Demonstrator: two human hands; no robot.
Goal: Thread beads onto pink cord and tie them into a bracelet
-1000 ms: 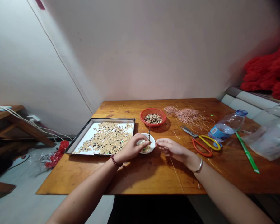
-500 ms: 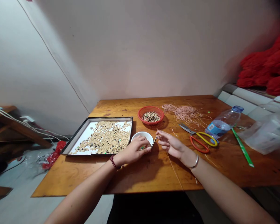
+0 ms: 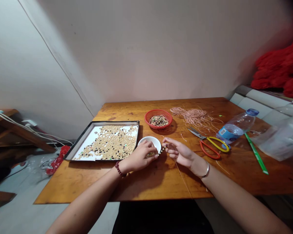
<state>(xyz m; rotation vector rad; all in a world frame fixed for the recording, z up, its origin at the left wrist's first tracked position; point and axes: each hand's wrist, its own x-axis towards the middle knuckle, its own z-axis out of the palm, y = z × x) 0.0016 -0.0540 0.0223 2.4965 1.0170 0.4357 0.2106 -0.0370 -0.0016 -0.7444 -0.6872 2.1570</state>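
My left hand (image 3: 143,155) is closed over the near side of a small white bowl (image 3: 157,143), its thumb and fingers pinching one end of a short beaded string (image 3: 163,149). My right hand (image 3: 178,152) holds the other end between thumb and fingertips, just right of the bowl. A thin cord (image 3: 184,178) hangs from below the right hand toward the table's front edge. Left of the bowl lies a black-edged tray (image 3: 86,139) of cream and dark beads. Some beads show inside the bowl, partly hidden by my left hand.
Behind the bowl sits a red basket (image 3: 171,120) of strung beads, beside a heap of pink cord (image 3: 194,116). To the right are scissors (image 3: 211,148), a water bottle (image 3: 238,126), a green strip (image 3: 256,154) and a clear plastic bag (image 3: 280,139).
The view has shifted slightly. Both hands stay nearly in place, and the beaded string between them lies at a slightly different angle.
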